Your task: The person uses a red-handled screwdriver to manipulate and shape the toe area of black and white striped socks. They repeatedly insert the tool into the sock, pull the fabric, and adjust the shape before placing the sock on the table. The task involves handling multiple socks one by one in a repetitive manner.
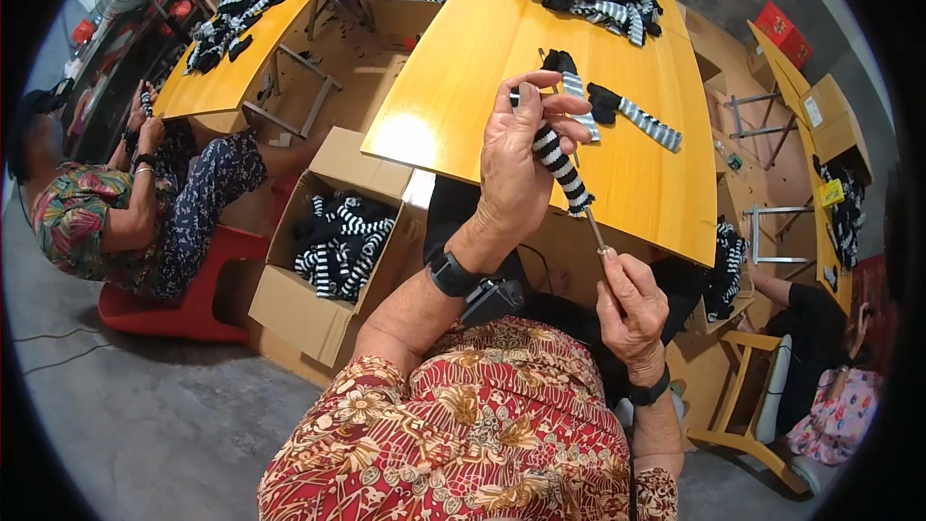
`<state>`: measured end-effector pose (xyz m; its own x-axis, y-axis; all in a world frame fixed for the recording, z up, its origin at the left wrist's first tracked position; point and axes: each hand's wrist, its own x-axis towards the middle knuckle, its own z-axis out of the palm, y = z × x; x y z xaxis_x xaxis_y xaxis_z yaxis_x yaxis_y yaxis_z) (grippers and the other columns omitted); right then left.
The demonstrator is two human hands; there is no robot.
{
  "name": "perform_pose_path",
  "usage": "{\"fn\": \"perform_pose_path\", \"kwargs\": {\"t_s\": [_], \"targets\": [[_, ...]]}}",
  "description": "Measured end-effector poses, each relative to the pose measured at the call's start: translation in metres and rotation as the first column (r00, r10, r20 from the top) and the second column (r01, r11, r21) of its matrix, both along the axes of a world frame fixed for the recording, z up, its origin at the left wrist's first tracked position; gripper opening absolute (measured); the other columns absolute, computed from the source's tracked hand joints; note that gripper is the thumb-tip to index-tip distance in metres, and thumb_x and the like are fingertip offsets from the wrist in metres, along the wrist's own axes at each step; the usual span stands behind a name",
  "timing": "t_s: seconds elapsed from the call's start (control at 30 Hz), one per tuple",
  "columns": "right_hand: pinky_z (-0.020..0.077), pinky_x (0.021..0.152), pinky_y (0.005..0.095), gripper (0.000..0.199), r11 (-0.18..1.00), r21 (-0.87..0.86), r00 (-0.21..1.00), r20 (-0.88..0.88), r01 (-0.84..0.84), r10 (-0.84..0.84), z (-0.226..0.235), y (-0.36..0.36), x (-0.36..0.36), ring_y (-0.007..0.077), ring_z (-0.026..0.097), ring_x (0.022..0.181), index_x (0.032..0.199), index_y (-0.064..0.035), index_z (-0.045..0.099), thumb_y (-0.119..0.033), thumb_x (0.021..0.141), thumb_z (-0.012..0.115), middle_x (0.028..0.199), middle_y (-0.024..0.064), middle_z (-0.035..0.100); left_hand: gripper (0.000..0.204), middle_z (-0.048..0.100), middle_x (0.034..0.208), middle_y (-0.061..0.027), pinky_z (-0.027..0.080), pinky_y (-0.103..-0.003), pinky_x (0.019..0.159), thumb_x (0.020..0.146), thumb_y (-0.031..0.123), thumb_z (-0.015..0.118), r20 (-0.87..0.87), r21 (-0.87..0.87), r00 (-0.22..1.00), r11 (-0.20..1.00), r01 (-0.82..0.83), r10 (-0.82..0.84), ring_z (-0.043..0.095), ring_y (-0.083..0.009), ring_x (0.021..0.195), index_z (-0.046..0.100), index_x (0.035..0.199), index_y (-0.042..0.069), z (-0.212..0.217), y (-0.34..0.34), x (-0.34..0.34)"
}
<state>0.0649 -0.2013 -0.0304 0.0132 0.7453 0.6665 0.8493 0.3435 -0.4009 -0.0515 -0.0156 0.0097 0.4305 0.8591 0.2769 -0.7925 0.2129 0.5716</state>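
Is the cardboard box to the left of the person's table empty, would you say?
No, the open cardboard box holds a heap of black-and-white striped pieces.

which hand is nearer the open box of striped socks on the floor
Left. The left hand is raised over the table edge, just right of the box, gripping a striped sock. The right hand sits farther right, holding a thin rod.

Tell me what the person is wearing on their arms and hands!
Both hands are bare, with no gloves. The left hand has a black band with a black watch-like face on its wrist. The right hand has a plain black band on its wrist. The short sleeves belong to a red top patterned with yellow and cream flowers, so the forearms are uncovered.
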Motion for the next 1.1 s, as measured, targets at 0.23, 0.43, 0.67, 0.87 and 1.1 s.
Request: {"fn": "perform_pose_path", "kwargs": {"t_s": [0.23, 0.43, 0.67, 0.87, 1.1], "targets": [[0.0532, 0.064, 0.0313, 0.048, 0.998, 0.010, 0.998, 0.027, 0.064, -0.064, -0.004, -0.002, -0.002, 0.0247, 0.063, 0.074, 0.119, 0.0015, 0.064, 0.010, 0.072, 0.066, 0.097, 0.0124, 0.059, 0.031, 0.062, 0.094, -0.0093, 0.048, -0.022, 0.066, 0.104, 0.031, 0.042, 0.124, -0.158, 0.991, 0.985, 0.069, -0.049, 0.057, -0.0121, 0.072, 0.048, 0.119, 0.004, 0.001, -0.003, 0.005], [0.0532, 0.063, 0.0316, 0.048, 0.998, 0.006, 0.993, 0.104, 0.059, -0.059, 0.001, -0.001, -0.001, 0.0247, 0.063, 0.075, 0.119, 0.0022, 0.063, 0.011, 0.073, 0.064, 0.096, 0.0128, 0.059, 0.033, 0.062, 0.090, -0.0078, 0.049, -0.021, 0.067, 0.104, 0.031, 0.042, -0.068, -0.003, 0.998, 1.000, -0.012, 0.011, 0.060, -0.0113, 0.073, 0.050, 0.119, 0.003, -0.003, -0.003, 0.004], [0.0529, 0.063, 0.0319, 0.050, 0.999, 0.042, 0.997, 0.076, 0.029, -0.032, 0.005, 0.008, -0.001, 0.0257, 0.063, 0.073, 0.120, 0.0023, 0.063, 0.013, 0.072, 0.064, 0.096, 0.0136, 0.059, 0.044, 0.063, 0.089, -0.0080, 0.041, -0.017, 0.054, 0.102, 0.029, 0.048, -0.074, 0.097, 0.997, 0.995, -0.003, 0.010, 0.050, -0.0057, 0.057, 0.036, 0.137, 0.005, 0.001, -0.006, 0.010], [0.0530, 0.063, 0.0320, 0.051, 0.995, 0.055, 0.993, 0.075, 0.084, -0.088, 0.001, 0.009, -0.012, 0.0256, 0.063, 0.073, 0.121, 0.0022, 0.062, 0.013, 0.071, 0.064, 0.097, 0.0141, 0.059, 0.065, 0.065, 0.089, -0.0071, 0.038, -0.014, 0.047, 0.098, 0.023, 0.056, -0.097, 0.109, 0.995, 0.994, -0.019, 0.030, 0.047, -0.0018, 0.054, 0.015, 0.147, 0.015, 0.001, -0.014, 0.014], [0.0532, 0.062, 0.0314, 0.050, 0.995, 0.076, 0.994, 0.081, 0.068, -0.074, 0.004, 0.014, -0.010, 0.0250, 0.062, 0.073, 0.121, 0.0029, 0.062, 0.013, 0.072, 0.065, 0.097, 0.0143, 0.059, 0.066, 0.064, 0.083, -0.0062, 0.035, -0.014, 0.045, 0.098, 0.017, 0.056, -0.093, 0.140, 0.993, 0.986, 0.088, -0.076, 0.042, -0.0010, 0.051, 0.014, 0.149, 0.016, -0.009, -0.020, 0.019]]}}
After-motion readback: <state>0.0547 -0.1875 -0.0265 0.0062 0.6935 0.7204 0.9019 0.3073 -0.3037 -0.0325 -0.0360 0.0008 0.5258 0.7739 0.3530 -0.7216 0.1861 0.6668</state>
